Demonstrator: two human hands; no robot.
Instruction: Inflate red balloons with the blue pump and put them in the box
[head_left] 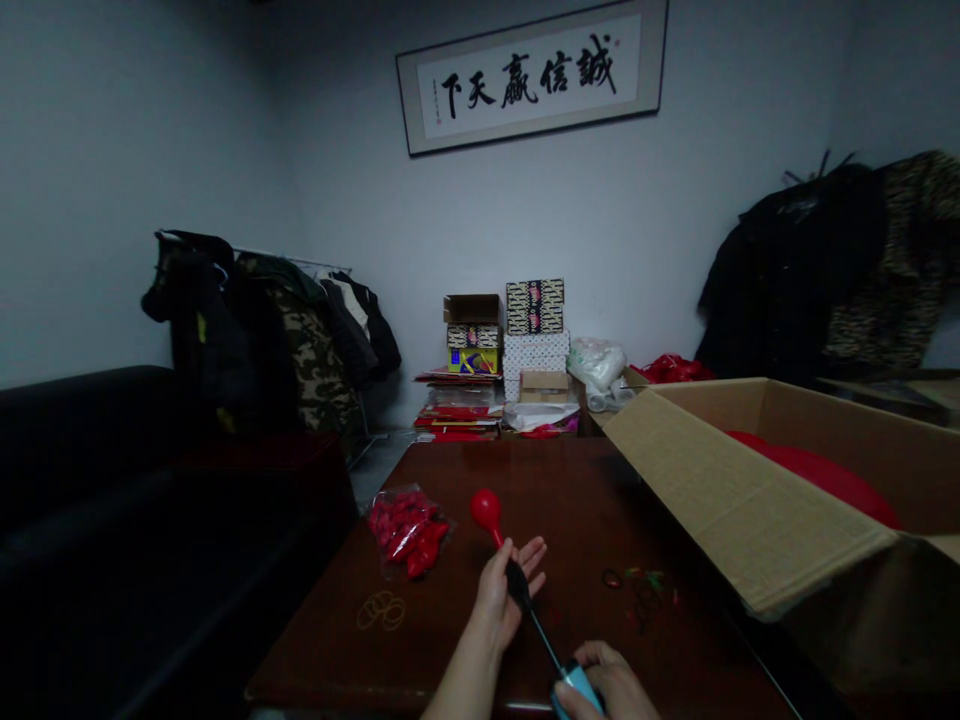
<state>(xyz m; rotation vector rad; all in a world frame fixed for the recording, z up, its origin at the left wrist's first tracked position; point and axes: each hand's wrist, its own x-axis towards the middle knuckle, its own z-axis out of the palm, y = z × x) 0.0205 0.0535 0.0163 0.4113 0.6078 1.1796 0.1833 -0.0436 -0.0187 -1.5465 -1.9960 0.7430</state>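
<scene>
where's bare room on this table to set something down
Most room: the far end of the table, beyond the balloon and bag, left of the box flap. A smaller patch: the near left corner, between the yellow bands and left forearm. Crowded: the middle, with left hand, right hand and pump; the right side, with small bits.

Right hand (pixel 616 686) cut off at bottom; cardboard box (pixel 750 495) at right.

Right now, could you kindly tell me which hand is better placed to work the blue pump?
Probably the right hand: it grips the blue pump, while the left hand is at the neck of the red balloon.
</scene>
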